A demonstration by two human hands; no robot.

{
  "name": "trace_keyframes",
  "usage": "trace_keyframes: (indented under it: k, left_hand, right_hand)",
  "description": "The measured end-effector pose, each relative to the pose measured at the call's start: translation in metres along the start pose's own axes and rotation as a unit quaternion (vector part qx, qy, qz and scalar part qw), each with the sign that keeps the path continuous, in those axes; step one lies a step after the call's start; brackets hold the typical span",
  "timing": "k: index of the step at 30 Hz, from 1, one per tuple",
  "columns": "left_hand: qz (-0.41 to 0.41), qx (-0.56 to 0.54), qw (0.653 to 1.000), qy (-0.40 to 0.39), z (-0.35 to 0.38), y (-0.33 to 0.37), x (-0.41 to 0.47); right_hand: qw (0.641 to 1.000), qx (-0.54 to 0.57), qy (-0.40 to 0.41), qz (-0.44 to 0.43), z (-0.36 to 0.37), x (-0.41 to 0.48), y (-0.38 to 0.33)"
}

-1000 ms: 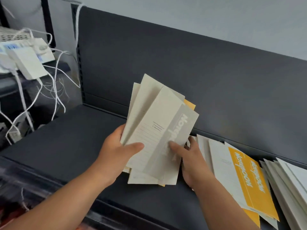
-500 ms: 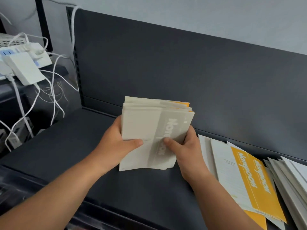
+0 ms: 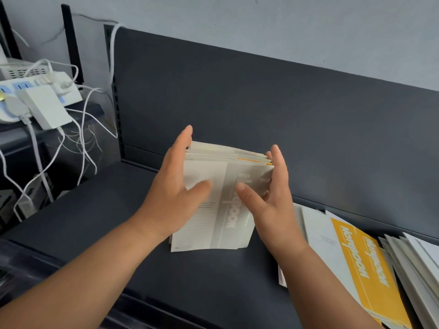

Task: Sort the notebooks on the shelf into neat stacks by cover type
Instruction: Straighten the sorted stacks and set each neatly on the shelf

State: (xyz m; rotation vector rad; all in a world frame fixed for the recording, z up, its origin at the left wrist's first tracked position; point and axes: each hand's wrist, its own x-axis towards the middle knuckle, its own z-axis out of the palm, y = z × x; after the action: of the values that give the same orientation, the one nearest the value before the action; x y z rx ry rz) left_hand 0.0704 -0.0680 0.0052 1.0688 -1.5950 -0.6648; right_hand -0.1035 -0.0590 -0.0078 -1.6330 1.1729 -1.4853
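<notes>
Fingers (image 3: pixel 184 142) straight, left hand (image 3: pixel 175 195) and right hand (image 3: pixel 269 203) pressing sides of notebook bundle (image 3: pixel 213 224) on shelf (image 3: pixel 95 222): squaring. Next, probably pull yellow covers (image 3: pixel 251 159).

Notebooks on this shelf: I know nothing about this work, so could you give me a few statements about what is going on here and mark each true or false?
1. The bundle of notebooks stands on edge on the shelf between the left hand and the right hand. True.
2. The bundle's front cover is yellow. False: it is pale grey with a darker grey band; only a yellow edge shows behind it.
3. Loose notebooks lie fanned on the shelf to the right of the bundle. True.
4. The right hand rests on the loose notebooks. False: it presses the bundle's right side.
</notes>
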Motion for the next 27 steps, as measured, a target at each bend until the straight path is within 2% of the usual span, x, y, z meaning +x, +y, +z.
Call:
trace_keyframes:
  k: [3,5,7,9,17,21,27]
  left_hand:
    - [0.013,0.0,1.0,0.02,0.005,0.005,-0.001]
    - [-0.044,-0.084,0.992,0.078,0.009,0.006,-0.002]
    - [-0.125,-0.167,0.97,0.124,0.011,0.009,0.003]
    - [-0.158,-0.159,0.968,0.114,0.014,0.013,0.009]
    - [-0.145,-0.064,0.979,0.131,0.018,0.02,0.015]
    - [-0.091,-0.049,0.986,0.134,0.02,0.023,0.02]
    - [-0.047,-0.016,0.993,0.103,0.017,0.012,0.015]
  right_hand:
    - [0.999,0.007,0.052,0.006,0.002,0.001,-0.004]
    - [0.994,0.04,0.096,0.047,0.001,0.0,-0.005]
    - [0.988,0.071,0.1,0.089,0.003,0.002,-0.007]
    - [0.988,0.088,0.088,0.096,0.007,0.004,-0.01]
    - [0.988,0.09,0.108,0.066,0.011,0.008,-0.02]
    - [0.989,0.083,0.118,0.034,0.006,0.012,-0.025]
    - [0.993,0.041,0.088,0.066,0.004,0.013,-0.023]
